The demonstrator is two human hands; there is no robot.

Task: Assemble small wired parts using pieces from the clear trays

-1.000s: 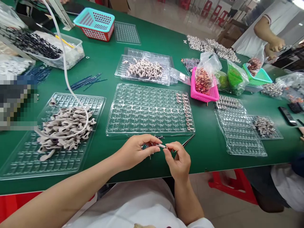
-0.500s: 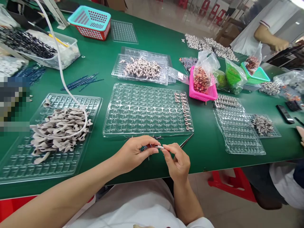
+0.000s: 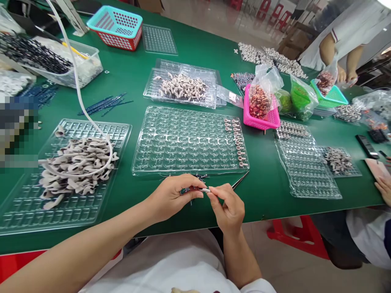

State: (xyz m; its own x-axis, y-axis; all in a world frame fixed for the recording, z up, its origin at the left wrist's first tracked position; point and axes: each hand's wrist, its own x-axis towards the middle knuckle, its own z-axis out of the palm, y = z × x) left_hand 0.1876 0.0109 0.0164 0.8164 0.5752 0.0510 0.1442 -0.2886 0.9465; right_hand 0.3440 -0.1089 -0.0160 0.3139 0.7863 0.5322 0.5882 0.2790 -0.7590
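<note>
A: Starting from the left, what could go wrong?

B: The white cord loops over the pile of beige pieces. If an arm snags it, I'd expect some to be dragged off their tray.

A: And the hands?

B: The left hand has thumb and fingers closed on one end of a pale piece. Dark-blue strands show in its hollow; I can't tell whether they are gripped.

A: Where exactly is that piece?

B: Between both sets of fingertips, in front of the clear tray. The right hand pinches its other end.

A: So the danger there is a slip?

B: Probably. It's small, and uneven pressure could flick it away or bend it.

A: Anything further right?

B: A dark pointed tool lies just beside the right hand on the green tabletop. A careless knuckle could meet its tip or knock it into the tray.

A: Any brands or writing?

B: One white label on clear plastic, too small to read. Further right, the black handset shows no legible lettering.
</note>
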